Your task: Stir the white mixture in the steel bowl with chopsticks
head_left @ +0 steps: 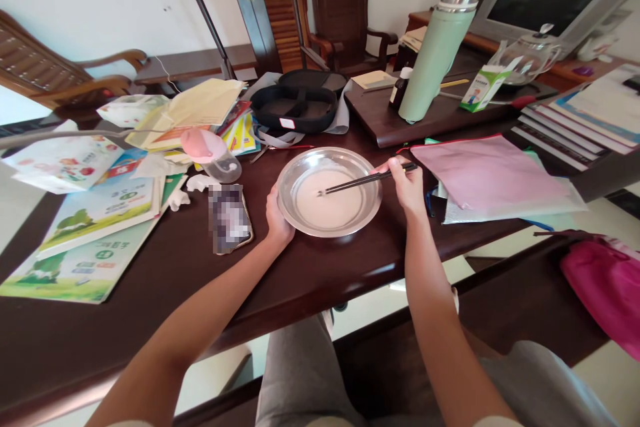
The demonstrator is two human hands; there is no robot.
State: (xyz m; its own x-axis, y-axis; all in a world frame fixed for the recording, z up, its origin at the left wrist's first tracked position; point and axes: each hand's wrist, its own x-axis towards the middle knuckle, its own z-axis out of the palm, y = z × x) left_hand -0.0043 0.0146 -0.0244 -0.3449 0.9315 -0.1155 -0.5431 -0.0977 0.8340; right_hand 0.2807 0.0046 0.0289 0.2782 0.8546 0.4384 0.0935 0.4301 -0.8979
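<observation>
A round metal bowl (371, 203) stands on the dark table in front of me, with a pale, milky mixture (330, 210) covering its bottom. My left hand (278, 217) grips the bowl's left rim; its fingertips are partly hidden by the wall. In my right hand (406, 181), above the table at the bowl's right side, is a pair of black chopsticks (357, 181). Their tips reach down into the mixture near its middle, where a small lump shows. A phone (230, 219) lies left of my left hand.
Left are workbooks (100, 213), tissues and a pink-lidded cup (210, 150). Behind the bowl sits a black divided case (295, 107). A green thermos (435, 53) stands at the back right, near a pink zip pouch (490, 170). The table's front edge runs close below the bowl.
</observation>
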